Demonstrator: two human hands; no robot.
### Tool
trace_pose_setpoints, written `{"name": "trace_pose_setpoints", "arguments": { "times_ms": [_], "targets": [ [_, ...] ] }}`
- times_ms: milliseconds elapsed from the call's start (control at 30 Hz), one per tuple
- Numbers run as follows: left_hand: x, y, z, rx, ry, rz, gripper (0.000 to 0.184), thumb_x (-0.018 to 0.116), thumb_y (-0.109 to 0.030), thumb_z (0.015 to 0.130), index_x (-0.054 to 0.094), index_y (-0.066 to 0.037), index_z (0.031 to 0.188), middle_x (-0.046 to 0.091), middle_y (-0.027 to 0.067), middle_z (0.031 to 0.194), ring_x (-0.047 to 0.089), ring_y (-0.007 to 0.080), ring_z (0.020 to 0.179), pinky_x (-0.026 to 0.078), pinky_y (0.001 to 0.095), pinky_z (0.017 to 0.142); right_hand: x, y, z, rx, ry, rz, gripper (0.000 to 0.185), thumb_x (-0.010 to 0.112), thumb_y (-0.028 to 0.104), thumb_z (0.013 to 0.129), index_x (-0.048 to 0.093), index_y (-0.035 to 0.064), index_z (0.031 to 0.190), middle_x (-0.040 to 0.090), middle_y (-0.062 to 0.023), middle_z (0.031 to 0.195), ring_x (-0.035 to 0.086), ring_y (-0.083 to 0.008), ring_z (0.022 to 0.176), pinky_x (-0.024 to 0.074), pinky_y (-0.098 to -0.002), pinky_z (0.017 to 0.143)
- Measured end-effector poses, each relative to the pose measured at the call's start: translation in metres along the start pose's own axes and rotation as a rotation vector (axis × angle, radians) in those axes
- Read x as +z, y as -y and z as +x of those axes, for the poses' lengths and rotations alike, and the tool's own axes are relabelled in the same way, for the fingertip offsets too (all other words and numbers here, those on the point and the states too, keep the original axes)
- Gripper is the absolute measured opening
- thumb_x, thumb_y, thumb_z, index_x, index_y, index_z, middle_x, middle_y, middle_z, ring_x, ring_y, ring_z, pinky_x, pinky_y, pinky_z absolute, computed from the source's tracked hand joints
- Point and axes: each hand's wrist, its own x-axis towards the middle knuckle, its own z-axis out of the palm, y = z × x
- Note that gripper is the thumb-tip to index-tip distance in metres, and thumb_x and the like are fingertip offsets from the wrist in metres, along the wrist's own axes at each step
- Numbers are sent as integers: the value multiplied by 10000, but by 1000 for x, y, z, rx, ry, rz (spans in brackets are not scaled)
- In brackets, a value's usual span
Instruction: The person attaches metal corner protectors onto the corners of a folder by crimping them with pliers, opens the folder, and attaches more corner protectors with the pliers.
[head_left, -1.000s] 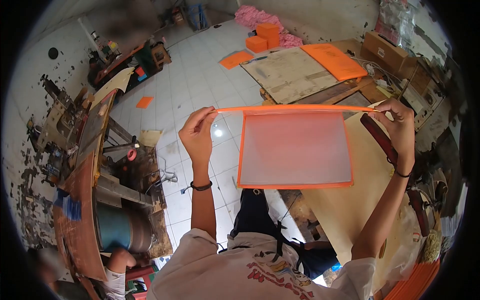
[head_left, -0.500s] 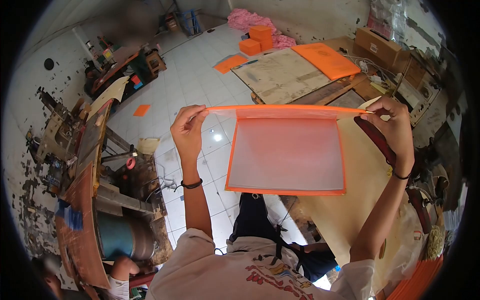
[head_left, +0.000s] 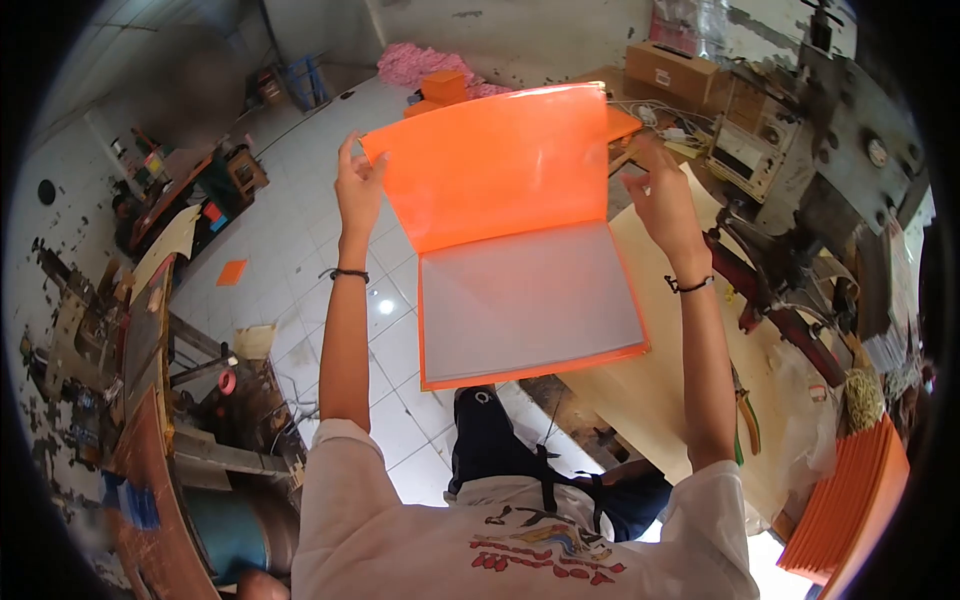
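Note:
An orange folder (head_left: 500, 170) is spread open in front of me, its glossy cover lifted and its lower half showing a greyish translucent sheet (head_left: 530, 300) inside an orange border. At the cover's upper left corner, my left hand (head_left: 357, 195) pinches the edge between thumb and fingers. My right hand (head_left: 662, 205) is off the folder, just right of the cover, fingers apart and partly curled with nothing seen in them. The cover's upper right corner stands free.
To the right is a worktable (head_left: 690, 370) with green-and-yellow-handled pliers (head_left: 745, 420) and a metal machine (head_left: 800, 300). A stack of orange folders (head_left: 850, 490) stands at the lower right. A cardboard box (head_left: 670, 78) sits at the back. Another bench (head_left: 150, 430) runs along the left.
The cover has swung up, now showing its orange face. My right hand has let go of its right corner, while my left hand still holds the left one. The view has turned right.

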Motion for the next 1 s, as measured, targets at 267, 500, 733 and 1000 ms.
{"name": "trace_pose_setpoints", "arguments": {
  "times_ms": [267,500,733,1000],
  "targets": [
    [41,113,0,-221,116,-59,338,608,-214,949,607,18,1195,698,122,1106,648,187,1028,492,325,866,-26,57,-62,154,540,-165,368,682,266,863,640,24,1136,660,-203,1051,639,-342,976,512,-404,845],
    [25,139,-33,-330,64,244,322,576,-246,958,629,30,1115,695,139,1037,665,231,892,507,343,803,-25,34,-160,263,644,-541,707,705,482,810,502,31,1315,513,-192,1312,500,-358,1202,430,-493,945],
    [-4,151,-119,-674,-299,-288,265,523,-218,973,605,29,1025,643,56,903,598,151,761,472,297,645,-17,-15,-176,314,275,-404,702,750,380,793,490,-17,1310,532,-200,1276,496,-373,1171,414,-455,982],
    [-8,44,-238,-803,-446,-876,422,347,-254,1038,410,4,1366,518,146,1337,556,293,1201,516,430,964,-29,-29,-178,682,178,168,602,699,228,881,442,-104,1313,640,-258,1105,639,-290,981,505,-373,879]
  ]
}}
